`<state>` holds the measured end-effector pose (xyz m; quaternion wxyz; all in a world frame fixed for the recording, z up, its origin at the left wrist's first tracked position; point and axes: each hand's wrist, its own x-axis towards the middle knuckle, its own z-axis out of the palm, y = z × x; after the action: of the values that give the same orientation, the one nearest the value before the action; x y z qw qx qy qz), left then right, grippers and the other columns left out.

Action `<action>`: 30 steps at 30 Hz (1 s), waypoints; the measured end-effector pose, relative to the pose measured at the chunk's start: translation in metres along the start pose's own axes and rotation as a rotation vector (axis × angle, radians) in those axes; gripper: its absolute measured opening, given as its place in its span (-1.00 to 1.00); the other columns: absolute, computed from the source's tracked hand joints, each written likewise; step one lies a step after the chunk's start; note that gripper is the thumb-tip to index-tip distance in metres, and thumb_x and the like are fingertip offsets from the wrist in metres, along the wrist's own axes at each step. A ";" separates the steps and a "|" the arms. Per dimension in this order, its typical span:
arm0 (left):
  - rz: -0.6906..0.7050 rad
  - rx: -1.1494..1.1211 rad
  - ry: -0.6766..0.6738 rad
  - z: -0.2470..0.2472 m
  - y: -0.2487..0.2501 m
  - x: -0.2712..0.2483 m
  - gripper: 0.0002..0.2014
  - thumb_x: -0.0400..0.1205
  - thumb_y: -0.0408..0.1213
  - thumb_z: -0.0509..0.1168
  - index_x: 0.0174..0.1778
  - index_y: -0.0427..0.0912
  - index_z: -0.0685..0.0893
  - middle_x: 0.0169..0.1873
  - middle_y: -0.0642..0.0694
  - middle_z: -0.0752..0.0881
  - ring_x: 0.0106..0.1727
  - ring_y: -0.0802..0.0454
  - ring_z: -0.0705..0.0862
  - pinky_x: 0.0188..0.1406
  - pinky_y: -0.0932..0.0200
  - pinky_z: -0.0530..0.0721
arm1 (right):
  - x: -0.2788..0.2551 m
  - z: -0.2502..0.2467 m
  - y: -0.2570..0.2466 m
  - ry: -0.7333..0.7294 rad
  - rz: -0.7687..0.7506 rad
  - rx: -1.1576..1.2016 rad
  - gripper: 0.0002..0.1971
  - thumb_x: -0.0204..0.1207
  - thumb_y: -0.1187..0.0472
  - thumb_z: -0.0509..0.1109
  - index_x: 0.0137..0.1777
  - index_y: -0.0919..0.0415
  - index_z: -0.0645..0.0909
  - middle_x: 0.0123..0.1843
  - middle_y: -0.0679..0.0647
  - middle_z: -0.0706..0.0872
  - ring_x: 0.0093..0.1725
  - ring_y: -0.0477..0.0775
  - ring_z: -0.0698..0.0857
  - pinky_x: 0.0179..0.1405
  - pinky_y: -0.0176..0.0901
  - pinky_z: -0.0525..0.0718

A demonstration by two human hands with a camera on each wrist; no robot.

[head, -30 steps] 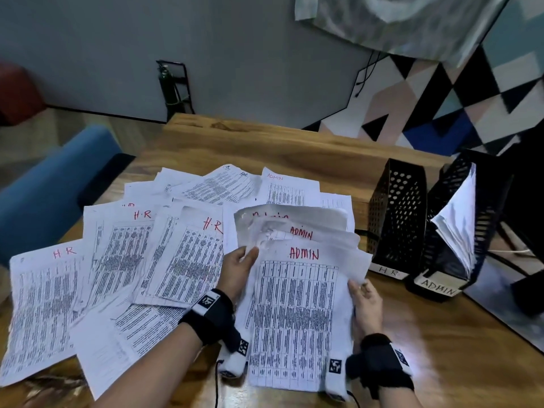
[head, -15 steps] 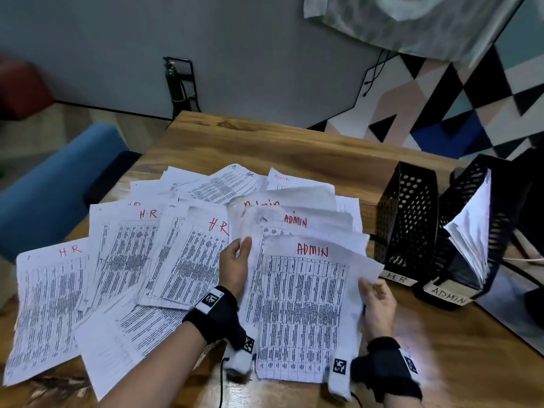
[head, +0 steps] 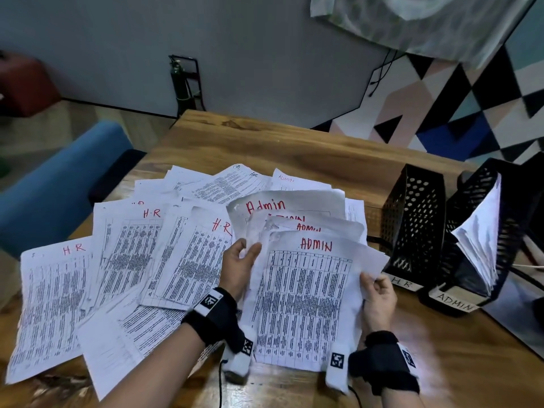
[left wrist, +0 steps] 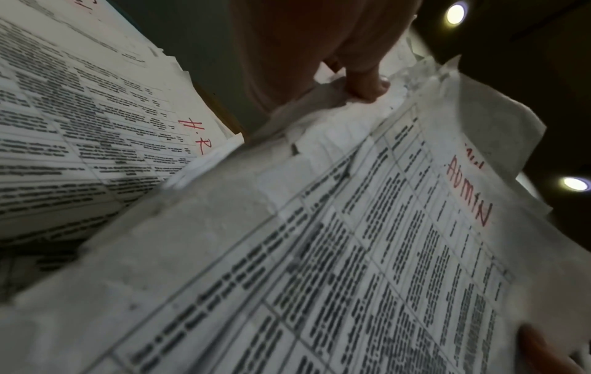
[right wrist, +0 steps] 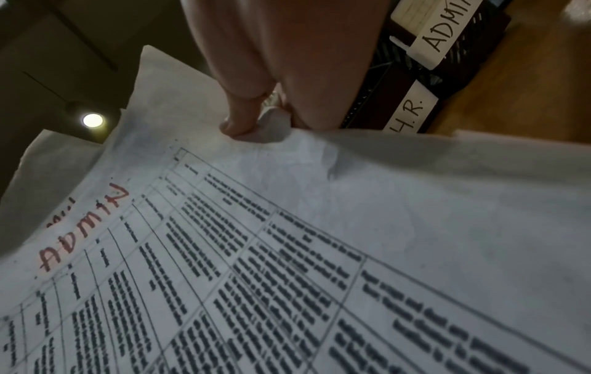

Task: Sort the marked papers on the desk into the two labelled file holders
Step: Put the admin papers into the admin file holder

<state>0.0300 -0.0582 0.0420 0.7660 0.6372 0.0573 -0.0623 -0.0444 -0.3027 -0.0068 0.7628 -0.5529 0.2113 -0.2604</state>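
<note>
On the tabletop, both hands, left hand and right hand, grip gathered ADMIN sheets; the ADMIN holder is part-filled, HR sheets remain unsorted.

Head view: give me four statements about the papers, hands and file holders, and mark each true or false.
1. Both hands hold a stack of ADMIN papers. True: the left hand and the right hand grip its side edges.
2. The ADMIN holder has no papers in it. False: it already holds sheets.
3. The HR holder stands left of the ADMIN holder. True.
4. The HR papers lie right of the held stack. False: they lie spread to its left.
</note>
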 end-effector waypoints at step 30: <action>0.420 0.134 -0.208 0.017 0.061 -0.014 -0.41 0.48 -0.59 0.34 0.42 -0.22 0.36 0.05 0.02 0.66 -0.01 0.44 0.72 -0.05 0.42 0.71 | -0.004 0.050 -0.088 -0.318 -0.118 -0.198 -0.64 0.25 0.12 0.54 0.07 0.05 0.64 -0.08 -0.23 0.83 -0.03 -0.22 0.75 -0.04 -0.44 0.68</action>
<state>0.0271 -0.0639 0.1069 0.7199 0.6748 -0.1601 0.0294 -0.0314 -0.2855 0.0923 0.7121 -0.6707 0.0797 -0.1918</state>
